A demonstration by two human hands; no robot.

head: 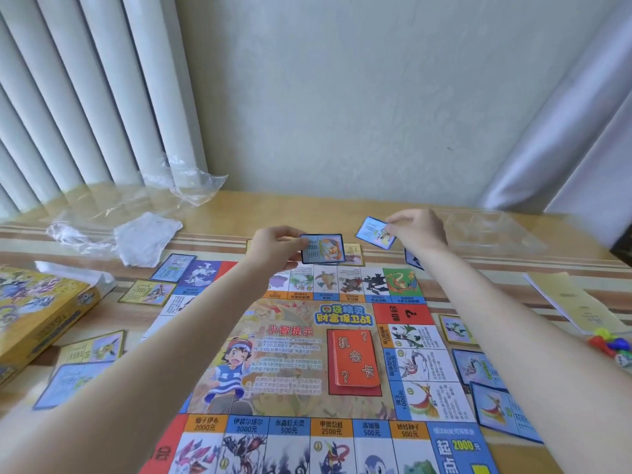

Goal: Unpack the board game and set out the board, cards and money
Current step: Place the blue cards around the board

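The colourful game board [294, 354] lies flat on the table, with an orange deck of chance cards [355, 359] on its centre. My left hand [273, 249] holds a small stack of blue-bordered cards [323, 248] above the board's far edge. My right hand [415, 230] pinches a single blue card [371, 230] to the right of that stack. Property cards lie around the board: blue and yellow ones at left [147, 292], others along the right side [502, 410].
The yellow game box [37, 313] sits at the left edge. Crumpled clear plastic wrap [147, 234] lies at the back left, a clear plastic tray [492, 230] at the back right. A yellow paper sheet [578, 302] and coloured pawns with dice [612, 347] are at right.
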